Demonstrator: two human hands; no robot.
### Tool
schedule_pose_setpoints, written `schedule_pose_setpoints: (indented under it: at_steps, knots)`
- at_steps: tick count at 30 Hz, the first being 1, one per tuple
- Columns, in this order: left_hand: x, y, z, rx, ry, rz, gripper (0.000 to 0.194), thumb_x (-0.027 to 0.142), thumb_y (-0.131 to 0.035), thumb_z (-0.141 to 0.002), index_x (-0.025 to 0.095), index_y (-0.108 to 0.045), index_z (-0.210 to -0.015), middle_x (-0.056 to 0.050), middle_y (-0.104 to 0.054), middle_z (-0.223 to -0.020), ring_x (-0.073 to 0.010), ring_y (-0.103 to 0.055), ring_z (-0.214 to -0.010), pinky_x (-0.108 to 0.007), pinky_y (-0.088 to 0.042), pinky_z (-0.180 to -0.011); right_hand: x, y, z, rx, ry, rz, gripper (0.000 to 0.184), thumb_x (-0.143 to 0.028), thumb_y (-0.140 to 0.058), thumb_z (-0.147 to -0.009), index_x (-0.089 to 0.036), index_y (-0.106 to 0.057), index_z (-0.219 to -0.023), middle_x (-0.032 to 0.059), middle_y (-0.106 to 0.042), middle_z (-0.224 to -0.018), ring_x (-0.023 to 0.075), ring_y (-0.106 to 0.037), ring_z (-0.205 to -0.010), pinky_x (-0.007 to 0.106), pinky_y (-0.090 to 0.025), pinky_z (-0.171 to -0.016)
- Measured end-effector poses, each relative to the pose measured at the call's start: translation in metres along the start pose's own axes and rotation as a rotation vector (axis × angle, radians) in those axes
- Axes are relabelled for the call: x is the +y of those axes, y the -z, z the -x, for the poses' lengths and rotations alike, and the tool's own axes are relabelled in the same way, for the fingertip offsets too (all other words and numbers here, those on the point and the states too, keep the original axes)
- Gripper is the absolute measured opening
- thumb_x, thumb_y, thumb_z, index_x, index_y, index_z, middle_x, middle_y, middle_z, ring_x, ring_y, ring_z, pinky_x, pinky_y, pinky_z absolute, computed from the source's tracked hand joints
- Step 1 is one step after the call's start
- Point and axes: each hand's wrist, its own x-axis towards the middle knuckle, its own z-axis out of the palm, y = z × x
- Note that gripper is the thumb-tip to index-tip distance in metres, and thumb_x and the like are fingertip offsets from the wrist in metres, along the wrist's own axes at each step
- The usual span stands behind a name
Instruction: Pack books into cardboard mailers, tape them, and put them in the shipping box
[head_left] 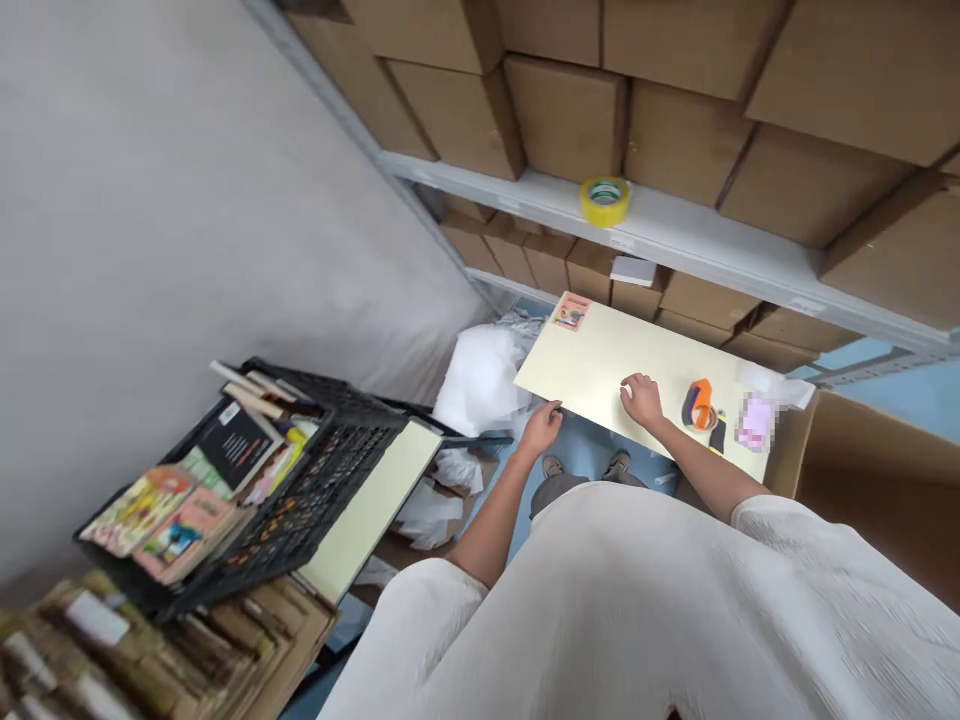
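My left hand point(541, 428) is at the front edge of a cream tabletop point(577, 375), its fingers loosely extended with nothing visible in them. Over the middle of the table my right hand point(641, 400) hangs with fingers loosely curled, thumb apart and no object between them. To its right lies an orange tape dispenser point(701, 402) with a roll of tape, beside a small black-and-yellow item point(718, 432). A pink book point(571, 311) with a picture cover lies at the table's far left corner. Near the right end is a blurred-out pink-purple item point(756, 420).
Shelves point(675, 205) of cardboard boxes stand behind the table, with a yellow tape roll point(604, 202) on one. An open carton point(870, 440) is at the right. On the left, a black crate point(292, 510) holds books, near white plastic wrapping point(480, 380).
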Motion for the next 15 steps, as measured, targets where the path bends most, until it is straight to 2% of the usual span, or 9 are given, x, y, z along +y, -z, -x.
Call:
schedule_pose_setpoints:
  at_steps: [8,15]
  knots:
    - [-0.047,0.045,0.065,0.147,0.117,0.031,0.039,0.016,-0.058,-0.096,0.017,-0.072,-0.133,-0.013,-0.076,-0.135,-0.0251,-0.074,-0.117,-0.046,-0.056,-0.115,-0.080,-0.034,-0.023,-0.083,0.227,0.043,0.028,-0.026,-0.048,-0.107,-0.020,-0.074,-0.114,0.0148,-0.072,-0.122,0.0310,-0.060,-0.114,0.041,-0.041,-0.098]
    - [-0.092,0.083,0.116,0.177,0.146,0.059,0.039,0.016,-0.059,-0.097,0.016,-0.071,-0.134,-0.015,-0.074,-0.137,-0.0267,-0.074,-0.118,-0.045,-0.057,-0.113,-0.150,-0.073,-0.003,-0.148,0.285,0.070,0.027,-0.024,-0.050,-0.105,-0.020,-0.075,-0.114,0.0145,-0.073,-0.122,0.0308,-0.062,-0.114,0.040,-0.044,-0.095]
